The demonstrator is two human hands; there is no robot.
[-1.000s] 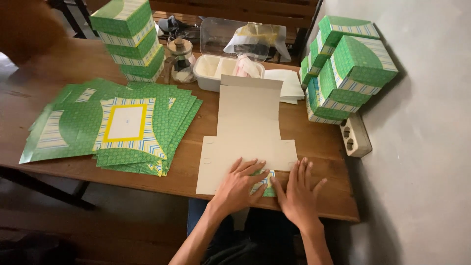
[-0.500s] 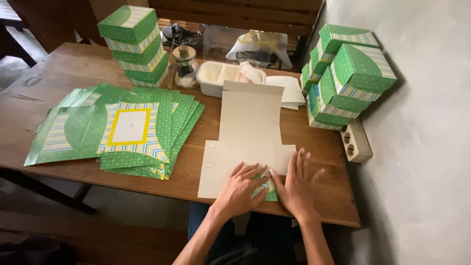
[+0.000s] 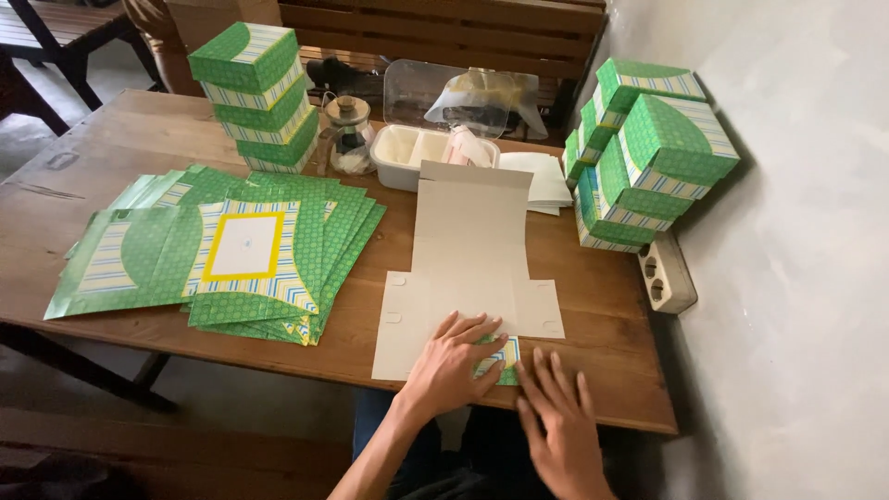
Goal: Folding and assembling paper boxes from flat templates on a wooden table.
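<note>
A flat cardboard box blank lies plain side up on the wooden table, its far panel bent upward. My left hand presses flat on its near edge, fingers spread over a folded green patterned flap. My right hand rests just right of it at the table's front edge, fingers apart, touching the flap's corner. Neither hand grips anything.
A fanned pile of flat green blanks lies at the left. Stacks of folded green boxes stand at the back left and right. A white tray, glass jar, paper sheets and power strip stand nearby.
My right hand has slid back toward the table's front edge, off the blank. The left hand stays pressed on the near flap.
</note>
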